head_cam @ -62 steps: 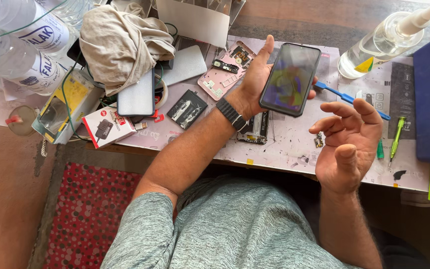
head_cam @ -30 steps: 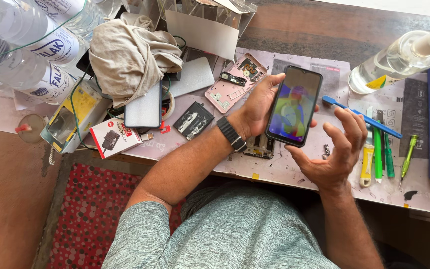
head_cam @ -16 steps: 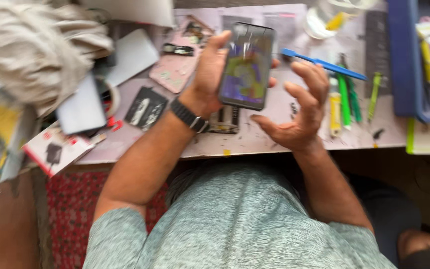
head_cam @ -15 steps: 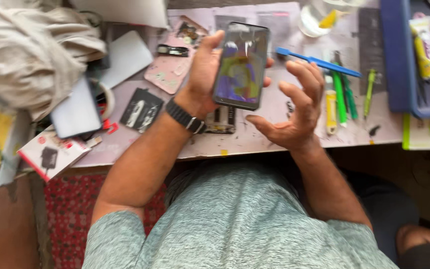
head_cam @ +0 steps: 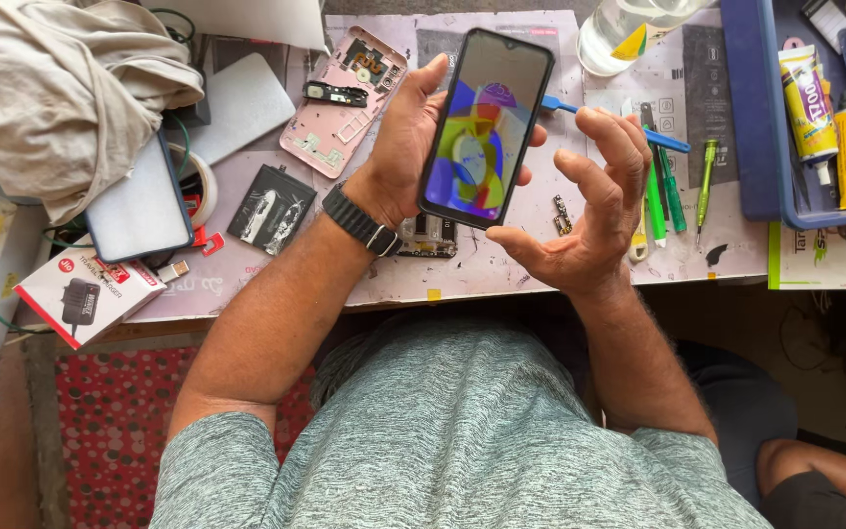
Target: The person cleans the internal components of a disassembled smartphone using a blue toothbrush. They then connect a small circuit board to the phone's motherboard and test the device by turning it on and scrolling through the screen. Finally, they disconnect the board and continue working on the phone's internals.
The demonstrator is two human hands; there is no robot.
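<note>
Cradling glossy slab smartphone, left hand

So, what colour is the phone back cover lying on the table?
Pink; the phone back cover shows best in the head view.

In the centre of the frame the left hand grips a black glass-fronted smartphone, tilted, its screen lit with coloured shapes. The right hand is open and cupped just right of it, thumb tip near the phone's lower corner. Behind them a blue plastic pry tool lies on the pale work mat. At upper centre-left rests a pink metal phone back shell; at upper right, a blue plastic tray holds glue tubes.
</note>
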